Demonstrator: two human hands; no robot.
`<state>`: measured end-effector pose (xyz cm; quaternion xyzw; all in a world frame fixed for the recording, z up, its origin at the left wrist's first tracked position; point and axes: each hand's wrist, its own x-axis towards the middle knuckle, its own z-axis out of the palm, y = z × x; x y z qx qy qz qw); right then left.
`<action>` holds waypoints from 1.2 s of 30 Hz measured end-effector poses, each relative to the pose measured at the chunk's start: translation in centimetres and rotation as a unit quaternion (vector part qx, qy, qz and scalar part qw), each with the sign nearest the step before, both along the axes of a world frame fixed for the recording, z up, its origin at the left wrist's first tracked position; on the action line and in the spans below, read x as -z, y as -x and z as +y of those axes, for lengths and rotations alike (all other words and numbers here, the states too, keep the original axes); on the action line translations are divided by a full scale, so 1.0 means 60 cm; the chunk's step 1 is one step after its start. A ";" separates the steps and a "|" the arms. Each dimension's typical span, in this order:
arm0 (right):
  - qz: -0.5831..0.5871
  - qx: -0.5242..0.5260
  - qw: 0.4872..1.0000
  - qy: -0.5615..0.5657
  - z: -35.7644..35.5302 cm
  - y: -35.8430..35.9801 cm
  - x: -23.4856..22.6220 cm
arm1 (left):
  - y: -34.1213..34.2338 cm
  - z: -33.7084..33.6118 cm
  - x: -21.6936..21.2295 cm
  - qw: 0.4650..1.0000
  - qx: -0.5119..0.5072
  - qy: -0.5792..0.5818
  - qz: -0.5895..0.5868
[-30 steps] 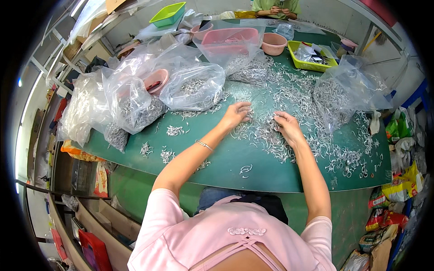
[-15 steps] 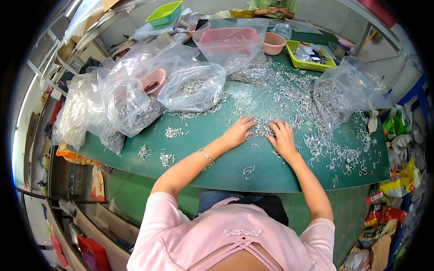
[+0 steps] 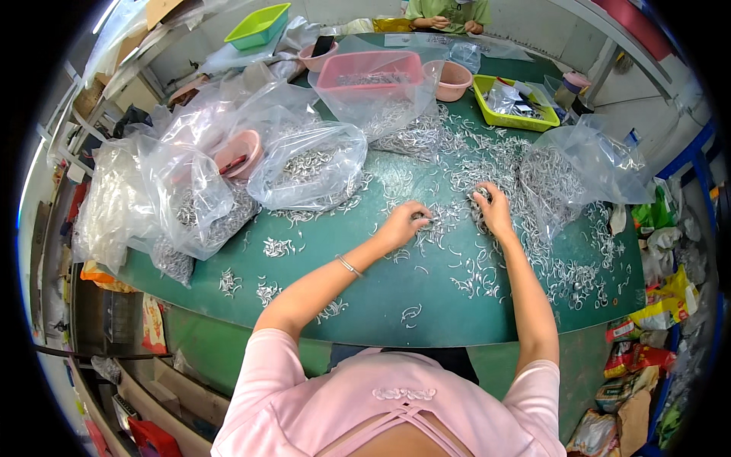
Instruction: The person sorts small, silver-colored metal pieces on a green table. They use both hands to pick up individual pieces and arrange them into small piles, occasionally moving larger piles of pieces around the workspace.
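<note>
Small curved silver metal pieces point(image 3: 476, 278) lie scattered over the green table point(image 3: 365, 305). My left hand point(image 3: 406, 225) is at the middle of the table, fingers curled in toward the thumb, with a few pieces at the fingertips. To its right and a little farther off, my right hand point(image 3: 495, 209) curls its fingers around some pieces at the edge of the large spread. How many pieces each hand has is hidden by the fingers. A few small separate heaps, such as one small heap point(image 3: 279, 247), lie on the left.
Clear plastic bags of metal pieces stand around: an open bag point(image 3: 308, 169), another bag point(image 3: 199, 202) and a right-hand bag point(image 3: 554, 183). Farther back are a pink tub point(image 3: 369, 70), a round pink bowl point(image 3: 453, 82) and a yellow-green basket point(image 3: 516, 118). A person point(image 3: 449, 14) sits at the far side.
My hands, flat over a small pile before, have moved apart and curled. The right has gone farther out toward the spread. Pieces now lie strewn nearer me below it, and the view has shifted slightly.
</note>
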<state>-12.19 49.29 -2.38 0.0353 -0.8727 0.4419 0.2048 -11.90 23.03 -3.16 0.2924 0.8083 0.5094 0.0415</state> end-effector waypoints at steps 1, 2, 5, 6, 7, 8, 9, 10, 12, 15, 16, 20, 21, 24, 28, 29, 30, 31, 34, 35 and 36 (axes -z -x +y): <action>-0.057 -0.003 0.994 0.091 -0.006 -0.003 -0.002 | 0.000 -0.001 0.002 0.998 -0.014 -0.030 -0.053; -0.117 -0.004 0.977 0.179 -0.012 -0.010 -0.009 | 0.000 -0.002 -0.004 0.988 -0.018 -0.067 -0.139; -0.251 -0.048 0.870 0.422 -0.043 -0.039 -0.068 | 0.003 -0.013 -0.032 0.919 -0.036 -0.189 -0.343; -0.289 -0.064 0.816 0.497 -0.052 -0.046 -0.081 | 0.004 -0.016 -0.036 0.906 -0.035 -0.222 -0.360; -0.305 -0.091 0.823 0.471 -0.058 -0.052 -0.080 | 0.004 -0.020 -0.038 0.891 -0.034 -0.254 -0.376; -0.309 -0.113 0.808 0.488 -0.069 -0.059 -0.086 | 0.006 -0.023 -0.040 0.874 -0.033 -0.286 -0.391; -0.313 -0.135 0.793 0.505 -0.080 -0.068 -0.097 | 0.009 -0.031 -0.043 0.872 -0.012 -0.286 -0.397; -0.317 -0.157 0.776 0.522 -0.088 -0.075 -0.103 | 0.008 -0.038 -0.043 0.866 -0.017 -0.294 -0.403; -0.299 -0.186 0.794 0.495 -0.085 -0.083 -0.103 | 0.005 -0.043 -0.053 0.854 -0.022 -0.310 -0.417; -0.271 -0.205 0.822 0.456 -0.080 -0.091 -0.106 | 0.003 -0.048 -0.074 0.838 0.008 -0.346 -0.423; -0.265 -0.196 0.841 0.430 -0.078 -0.095 -0.110 | -0.001 -0.048 -0.081 0.862 0.010 -0.316 -0.397; -0.272 -0.160 0.924 0.215 -0.074 -0.116 -0.151 | -0.007 -0.055 -0.104 0.950 0.019 -0.088 -0.298; -0.269 -0.150 0.930 0.200 -0.065 -0.111 -0.138 | -0.005 -0.055 -0.107 0.962 0.024 -0.003 -0.271; -0.163 -0.137 0.972 -0.103 -0.053 -0.107 -0.089 | -0.018 -0.053 -0.073 0.990 0.008 0.116 0.085; -0.178 -0.128 0.937 -0.274 -0.125 -0.119 -0.060 | -0.049 -0.020 -0.051 0.967 0.015 0.230 0.110; -0.086 -0.109 0.940 -0.311 -0.137 -0.125 -0.044 | -0.046 -0.021 -0.027 0.958 0.016 0.220 0.182; -0.077 -0.112 0.948 -0.288 -0.127 -0.120 -0.029 | -0.045 -0.018 -0.028 0.957 0.019 0.228 0.176; -0.067 -0.114 0.955 -0.264 -0.109 -0.113 -0.016 | -0.043 -0.015 -0.031 0.956 0.022 0.236 0.171; 0.003 -0.102 0.966 -0.239 -0.093 -0.121 -0.012 | -0.045 -0.025 -0.022 0.961 0.021 0.208 0.181; 0.013 -0.104 0.967 -0.234 -0.079 -0.122 -0.014 | -0.046 -0.029 -0.017 0.963 0.020 0.189 0.191; 0.023 -0.105 0.967 -0.229 -0.071 -0.122 -0.012 | -0.043 -0.034 -0.011 0.969 0.026 0.169 0.181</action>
